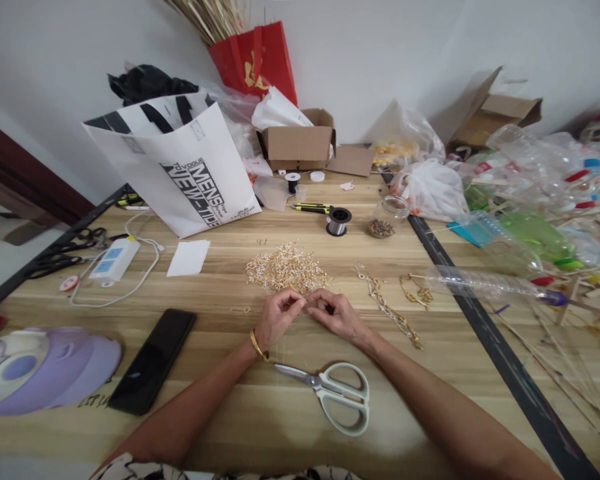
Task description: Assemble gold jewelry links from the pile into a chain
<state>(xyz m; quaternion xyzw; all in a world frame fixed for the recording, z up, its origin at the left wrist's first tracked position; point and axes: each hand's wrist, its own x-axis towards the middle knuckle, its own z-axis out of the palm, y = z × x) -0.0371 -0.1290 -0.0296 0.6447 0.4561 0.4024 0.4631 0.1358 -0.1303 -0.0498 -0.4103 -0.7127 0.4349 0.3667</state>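
Note:
My left hand (279, 315) and my right hand (334, 312) meet fingertip to fingertip over the wooden table. Both are pinched closed, and whatever lies between the fingers is too small to make out. Just beyond them is a heap of small gold and silver pieces (286, 265). To the right of my right hand lie a strand of gold and silver links (389, 308) and a shorter gold chain (420, 293). Scissors with pale handles (344, 398) rest between my forearms. A small loop of thin wire (246, 309) lies left of my left hand.
Left are a black phone (153, 361), a power strip (115, 261), white paper (189, 257) and a white shopping bag (180, 167). Behind the heap stand a wire spool (339, 221), a jar of beads (381, 228) and a cardboard box (300, 143). Plastic bottles (540, 230) crowd the right.

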